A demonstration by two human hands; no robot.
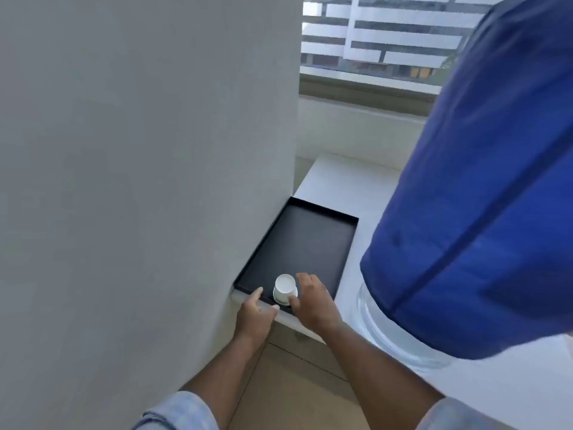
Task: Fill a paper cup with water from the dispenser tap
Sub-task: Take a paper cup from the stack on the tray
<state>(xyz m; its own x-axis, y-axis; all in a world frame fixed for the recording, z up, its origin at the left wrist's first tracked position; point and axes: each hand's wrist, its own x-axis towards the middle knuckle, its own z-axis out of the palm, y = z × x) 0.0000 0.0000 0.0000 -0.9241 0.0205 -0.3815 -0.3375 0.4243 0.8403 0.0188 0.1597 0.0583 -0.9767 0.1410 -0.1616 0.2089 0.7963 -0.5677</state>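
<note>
A white paper cup (284,288) stands upside down at the near edge of a black tray (307,237) on a white counter. My right hand (310,297) curls around the cup's right side, thumb at its rim and fingers behind it. My left hand (255,310) is just left of the cup, fingers apart, resting at the tray's near corner and holding nothing. To the right stands the dispenser's large water bottle under a blue cover (483,212). No tap is visible.
A grey wall (139,181) rises directly left of the tray. The white counter (341,181) runs back to a window sill. Below the counter edge lies a tan floor (294,392). The bottle's clear neck (381,330) sits close to my right forearm.
</note>
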